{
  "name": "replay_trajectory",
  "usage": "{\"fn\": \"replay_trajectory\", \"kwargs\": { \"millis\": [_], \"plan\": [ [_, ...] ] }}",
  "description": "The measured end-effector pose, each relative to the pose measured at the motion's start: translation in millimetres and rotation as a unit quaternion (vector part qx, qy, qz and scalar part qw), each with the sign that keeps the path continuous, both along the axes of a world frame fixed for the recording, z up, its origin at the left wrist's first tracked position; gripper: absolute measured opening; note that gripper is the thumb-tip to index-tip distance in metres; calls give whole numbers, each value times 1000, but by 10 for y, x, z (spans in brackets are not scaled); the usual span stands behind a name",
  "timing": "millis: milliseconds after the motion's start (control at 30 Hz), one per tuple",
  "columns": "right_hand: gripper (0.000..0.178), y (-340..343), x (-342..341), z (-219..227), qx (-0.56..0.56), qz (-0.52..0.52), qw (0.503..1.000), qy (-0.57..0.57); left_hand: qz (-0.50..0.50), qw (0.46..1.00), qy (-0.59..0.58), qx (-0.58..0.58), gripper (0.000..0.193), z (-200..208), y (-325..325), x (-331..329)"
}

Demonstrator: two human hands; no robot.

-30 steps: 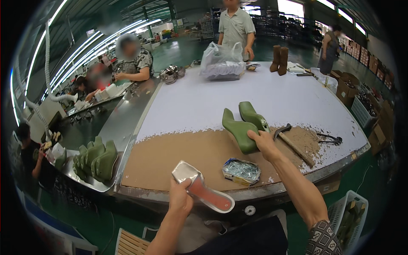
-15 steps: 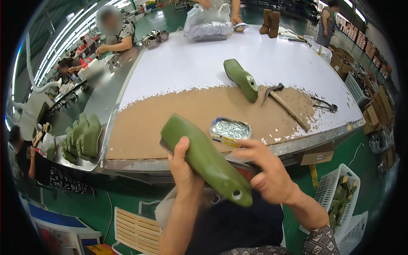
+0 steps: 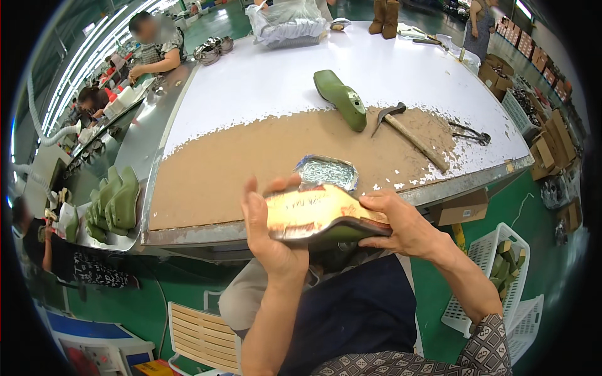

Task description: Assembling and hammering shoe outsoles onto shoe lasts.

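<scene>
Above the table's front edge I hold a green shoe last (image 3: 307, 214), its sole side turned up with a shiny tan and metallic surface. My left hand (image 3: 274, 247) cups the broad left end, fingertips rising past its edge. At the narrower right end, my right hand (image 3: 411, 227) grips it between thumb and fingers. Just behind the last stands a small open box (image 3: 327, 170) of thin silvery nails, partly covered by it. A second green last (image 3: 342, 100) lies farther back, beside a wooden-handled hammer (image 3: 415, 139) and dark pincers (image 3: 471, 134).
Several green lasts (image 3: 116, 203) stand on a metal tray at the left. White baskets (image 3: 483, 269) are on the floor at the right, one holding green pieces. Brown boots (image 3: 384, 19) and a bagged bundle (image 3: 288, 25) sit at the far edge. A person (image 3: 153, 47) works at the left bench.
The last has been turned from its green side to its sole side and levelled. My right hand has closed on its narrow end. The whole view has shifted slightly.
</scene>
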State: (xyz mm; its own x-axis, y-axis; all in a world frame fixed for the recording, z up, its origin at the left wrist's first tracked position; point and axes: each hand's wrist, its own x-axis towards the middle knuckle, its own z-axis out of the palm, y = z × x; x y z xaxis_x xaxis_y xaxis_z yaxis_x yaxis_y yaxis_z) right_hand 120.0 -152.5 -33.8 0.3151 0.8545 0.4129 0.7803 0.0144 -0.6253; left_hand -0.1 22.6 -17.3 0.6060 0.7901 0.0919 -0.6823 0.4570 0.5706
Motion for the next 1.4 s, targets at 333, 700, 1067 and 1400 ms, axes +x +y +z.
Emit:
{"fn": "replay_trajectory", "kwargs": {
  "millis": [333,700,1067,1400],
  "plan": [
    [78,271,-118,-238,-90,19,991,-102,83,983,161,-28,43,-474,153,-559],
    [60,283,-199,-331,-119,1,988,-102,-90,429,459,773,24,-385,566,1156],
    [62,271,-219,-334,-99,-14,988,-114,-91,560,371,735,17,-515,662,1206],
    [60,267,-238,-285,-91,-40,990,-104,-93,614,344,704,17,-288,609,1101]
  ]
}}
